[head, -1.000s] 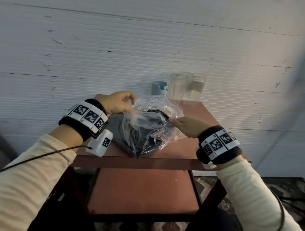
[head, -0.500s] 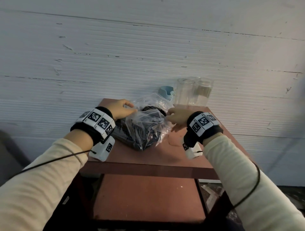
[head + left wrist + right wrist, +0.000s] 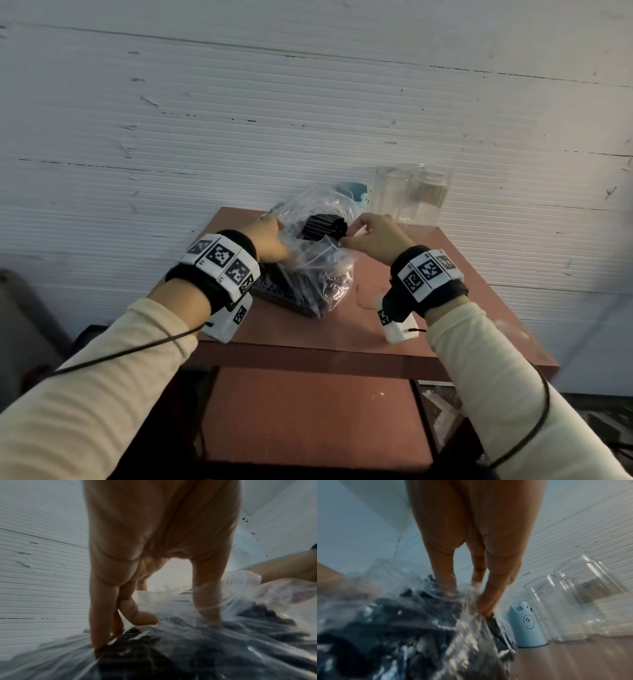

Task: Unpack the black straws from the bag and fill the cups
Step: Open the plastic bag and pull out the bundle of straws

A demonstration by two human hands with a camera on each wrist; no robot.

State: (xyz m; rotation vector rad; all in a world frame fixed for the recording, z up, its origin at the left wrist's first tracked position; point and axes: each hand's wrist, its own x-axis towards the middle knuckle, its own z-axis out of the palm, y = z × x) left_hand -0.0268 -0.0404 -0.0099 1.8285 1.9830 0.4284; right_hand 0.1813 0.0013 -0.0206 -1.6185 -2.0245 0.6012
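Spreading the mouth of the clear plastic bag (image 3: 318, 260) is the step we judge to be in hand, and it sits at the centre of the head view on the red-brown tabletop (image 3: 342, 329). Our left hand (image 3: 270, 236) pinches the film on the left side of the opening; in the left wrist view its fingers (image 3: 101, 615) run down into the taut plastic with the thumb behind a fold. Our right hand (image 3: 373, 236) has its fingertips curled onto the right edge of the film, just beside the bundle of black straws (image 3: 323, 224) whose ends poke up through the opening. More straws lie dark and jumbled lower in the bag.

To do this well, we would pull the two edges apart evenly and low, so the film slides down past the straw ends instead of dragging the bundle sideways. Thin plastic will likely stretch or tear if one side takes all the pull, and loose straws could roll off the tabletop.

Toward the upper right of the head view stand the two clear cups (image 3: 409, 195), touching or nearly so, with no straws in them, and a small blue holder (image 3: 529, 626) with a drawn face stands just left of them, behind the bag. Nothing has been unpacked yet, so we reckon the task is at an early stage.
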